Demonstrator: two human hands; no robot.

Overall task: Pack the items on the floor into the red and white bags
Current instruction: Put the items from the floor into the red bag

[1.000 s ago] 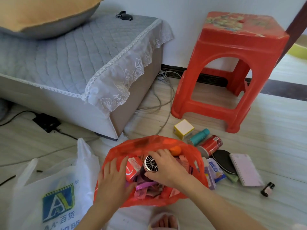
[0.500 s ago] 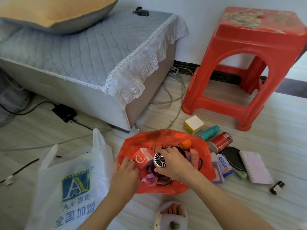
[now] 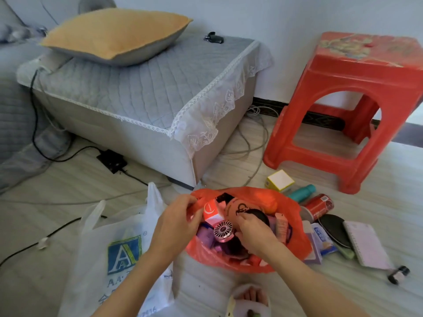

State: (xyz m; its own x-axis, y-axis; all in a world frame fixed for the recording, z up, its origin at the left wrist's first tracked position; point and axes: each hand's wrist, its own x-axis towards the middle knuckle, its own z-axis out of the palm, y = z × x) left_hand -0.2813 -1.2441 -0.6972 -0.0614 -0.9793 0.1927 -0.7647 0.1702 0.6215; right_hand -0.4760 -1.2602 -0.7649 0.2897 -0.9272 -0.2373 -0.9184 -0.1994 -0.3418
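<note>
1. Red bag [image 3: 295, 216]: thin translucent plastic, orange-red, crumpled, sitting on the pale floor [image 3: 389, 202] near centre with its mouth open upward.
2. Contents visible through the mouth: small pink round-grilled fan [image 3: 223, 231] at the middle, red-and-white carton [image 3: 211, 211] to its left, tan pouch with dark print [image 3: 238, 205] behind, orange round object [image 3: 272, 205] at the far right edge, pink and purple packets lower down.
3. Left hand [image 3: 176, 223]: fingers curled, pinching the bag's left rim at the far-left corner.
4. Right hand [image 3: 254, 232]: inside the bag, fingers bent down over a black round item [image 3: 261, 216]; whether it grips that item, cannot tell.
5. White bag [image 3: 119, 248]: thin plastic, blue square logo with a white letter A, printed characters below; stands just left of the red bag, handles up, mouth slack.
6. Unpacked items on the floor, right of the red bag: yellow-and-white box [image 3: 280, 180], teal bottle [image 3: 302, 193], red can [image 3: 319, 205] on its side, black oval object [image 3: 334, 229], spiral notebook [image 3: 366, 244], blue-and-white packet [image 3: 325, 241], small dark bottle [image 3: 398, 274] farthest right.
7. Red plastic stool [image 3: 357, 88] stands far right; grey quilted bed corner [image 3: 142, 92] with lace trim far left, orange cushion [image 3: 116, 33] on it.
</note>
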